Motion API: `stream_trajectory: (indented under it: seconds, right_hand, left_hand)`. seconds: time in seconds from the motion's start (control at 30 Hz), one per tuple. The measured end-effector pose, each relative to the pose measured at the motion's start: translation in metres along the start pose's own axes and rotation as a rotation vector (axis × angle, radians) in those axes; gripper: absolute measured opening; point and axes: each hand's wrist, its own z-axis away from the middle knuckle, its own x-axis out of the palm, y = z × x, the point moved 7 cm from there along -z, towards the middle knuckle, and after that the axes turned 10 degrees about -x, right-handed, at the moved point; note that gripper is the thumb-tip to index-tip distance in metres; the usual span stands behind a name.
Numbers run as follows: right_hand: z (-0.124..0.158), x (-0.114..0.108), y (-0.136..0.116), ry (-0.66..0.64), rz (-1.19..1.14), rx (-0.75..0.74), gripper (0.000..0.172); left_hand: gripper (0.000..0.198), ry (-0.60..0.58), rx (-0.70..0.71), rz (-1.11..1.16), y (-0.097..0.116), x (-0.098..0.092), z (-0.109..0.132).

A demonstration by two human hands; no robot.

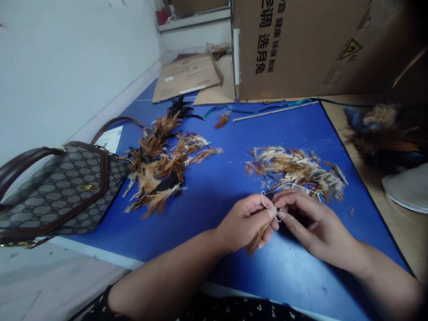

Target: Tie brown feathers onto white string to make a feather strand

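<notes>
White thread (266,201) we are pinching with right hand (316,225) fingers, left hand (245,222) clamping a brown feather (257,239); a slack loop could let it slip.

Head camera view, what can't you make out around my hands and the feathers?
Head view:
Brown feather in the left hand: that hand hides all but its tip.
White thread pinched by the right hand: too thin to trace its ends.
Feather bundle, far right: dark and blurred.
Handbag: cut by the left edge.
</notes>
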Motion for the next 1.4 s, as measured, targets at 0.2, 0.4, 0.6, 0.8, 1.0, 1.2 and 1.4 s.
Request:
stream_trajectory:
  seconds: [0.2, 0.4, 0.6, 0.8, 1.0, 1.2, 1.4]
  right_hand:
    - [0.002, 0.002, 0.000, 0.013, -0.042, 0.025, 0.014]
    - [0.001, 0.006, 0.004, 0.001, -0.100, 0.092, 0.009]
    - [0.000, 0.001, 0.007, 0.005, -0.087, 0.098, 0.010]
    - [0.005, 0.003, 0.018, 0.014, -0.141, 0.247, 0.019]
    - [0.011, 0.001, 0.028, 0.060, -0.181, 0.349, 0.025]
    - [0.006, 0.001, 0.027, -0.010, -0.240, 0.308, 0.018]
    - [0.002, 0.000, 0.020, -0.100, -0.119, 0.192, 0.017]
  left_hand:
    - [0.030, -0.032, 0.039, -0.008, 0.003, 0.002, 0.001]
    - [0.030, -0.003, 0.019, -0.027, 0.005, 0.003, 0.002]
    - [0.016, 0.203, 0.081, -0.153, 0.006, -0.007, 0.004]
    - [0.014, 0.362, 0.413, -0.386, 0.015, -0.007, 0.011]
    - [0.012, 0.447, 0.642, -0.508, 0.025, -0.004, 0.022]
    - [0.011, 0.417, 0.711, -0.474, 0.024, -0.002, 0.023]
    - [0.010, 0.424, 0.657, -0.432, 0.023, -0.003, 0.022]
